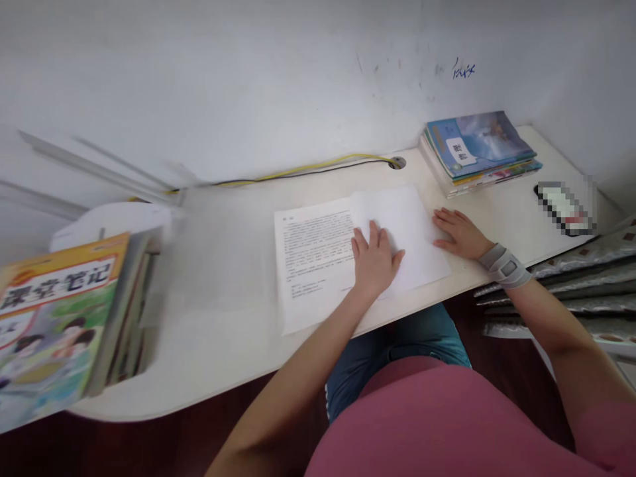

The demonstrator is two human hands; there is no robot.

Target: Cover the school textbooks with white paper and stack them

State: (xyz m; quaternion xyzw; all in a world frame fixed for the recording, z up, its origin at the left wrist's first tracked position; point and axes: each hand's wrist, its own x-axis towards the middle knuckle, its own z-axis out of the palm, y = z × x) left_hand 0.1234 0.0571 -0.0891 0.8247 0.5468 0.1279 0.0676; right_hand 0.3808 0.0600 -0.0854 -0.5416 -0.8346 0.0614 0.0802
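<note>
A white sheet printed with lines of text [318, 265] lies on the white desk [223, 331]. A blank white sheet [407, 232] overlaps its right side. My left hand [375, 262] rests flat with fingers spread, near where the two sheets overlap. My right hand [462, 233], with a grey band on its wrist, lies with fingers extended at the right edge of the blank sheet. Neither hand grips anything.
Stacked books [477, 149] stand at the back right, with a blurred-out phone [564, 209] beside them. Another book pile [64, 318] is at the left. Yellow and black cables [318, 167] run along the wall into a round desk hole [397, 163].
</note>
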